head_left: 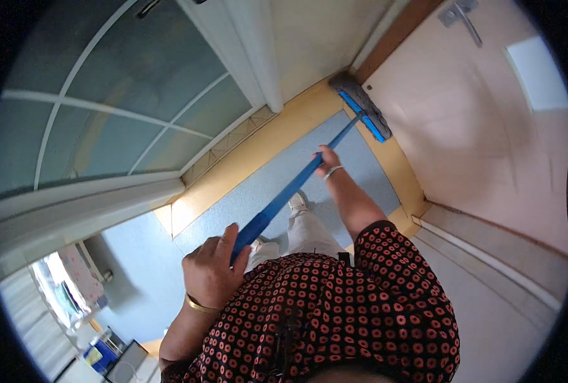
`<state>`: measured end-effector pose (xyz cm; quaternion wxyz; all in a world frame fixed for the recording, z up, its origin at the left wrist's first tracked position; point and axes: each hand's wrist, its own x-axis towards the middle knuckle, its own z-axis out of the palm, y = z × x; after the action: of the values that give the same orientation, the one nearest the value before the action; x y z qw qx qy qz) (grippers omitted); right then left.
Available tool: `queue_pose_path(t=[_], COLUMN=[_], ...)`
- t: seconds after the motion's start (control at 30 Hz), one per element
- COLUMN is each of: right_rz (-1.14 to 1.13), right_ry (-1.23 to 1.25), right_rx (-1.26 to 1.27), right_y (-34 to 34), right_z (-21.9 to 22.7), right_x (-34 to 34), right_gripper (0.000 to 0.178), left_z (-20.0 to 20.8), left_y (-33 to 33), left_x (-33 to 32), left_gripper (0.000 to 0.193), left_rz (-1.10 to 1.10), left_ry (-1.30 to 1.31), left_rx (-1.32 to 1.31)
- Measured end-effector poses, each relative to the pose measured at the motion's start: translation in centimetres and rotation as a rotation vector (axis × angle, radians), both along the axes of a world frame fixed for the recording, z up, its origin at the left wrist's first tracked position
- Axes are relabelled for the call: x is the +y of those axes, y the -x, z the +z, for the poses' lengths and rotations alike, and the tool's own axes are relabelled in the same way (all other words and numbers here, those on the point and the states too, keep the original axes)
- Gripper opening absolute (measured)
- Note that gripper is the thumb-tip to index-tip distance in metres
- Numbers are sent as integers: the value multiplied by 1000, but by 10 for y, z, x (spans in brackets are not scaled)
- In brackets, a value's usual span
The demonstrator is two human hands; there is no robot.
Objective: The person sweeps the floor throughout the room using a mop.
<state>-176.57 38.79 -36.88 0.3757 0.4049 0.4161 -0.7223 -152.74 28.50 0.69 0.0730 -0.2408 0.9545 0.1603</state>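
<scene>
I hold a flat mop (290, 189) by its long blue handle, which slants from my body up to the far right. My left hand (212, 269) is closed round the handle's near end, close to my waist. Farther along the shaft, my right hand (326, 161) grips it with the arm stretched out. The grey fluffy mop head (365, 102), with a blue frame on top, lies on the yellow floor border (303, 105). One end of it is near the corner by the pink door, and its long side runs along the door's lower edge.
A pale pink door (462, 121) with a metal handle (465, 22) stands at the right. At the left is a framed glass panel door (118, 96). A raised sill (481, 255) runs along the lower right. My feet stand on the blue floor (245, 172); a blue container (102, 354) is at lower left.
</scene>
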Motion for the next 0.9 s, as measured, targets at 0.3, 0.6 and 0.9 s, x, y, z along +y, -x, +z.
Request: queue_pose_path(t=[0.3, 0.6, 0.9], right_rz=[257, 523, 860], right_ry=[20, -43, -299], right_rx=[-39, -130, -393], right_y=[4, -153, -393], right_z=[20, 10, 90], right_x=[-4, -53, -112], right_gripper=[13, 14, 8], left_z=[9, 42, 106], left_y=[-22, -181, -369], left_x=[-11, -17, 46], left_gripper=[16, 21, 30], left_rz=[103, 580, 949], left_ry=[-571, -581, -132], left_rx=[601, 754, 882])
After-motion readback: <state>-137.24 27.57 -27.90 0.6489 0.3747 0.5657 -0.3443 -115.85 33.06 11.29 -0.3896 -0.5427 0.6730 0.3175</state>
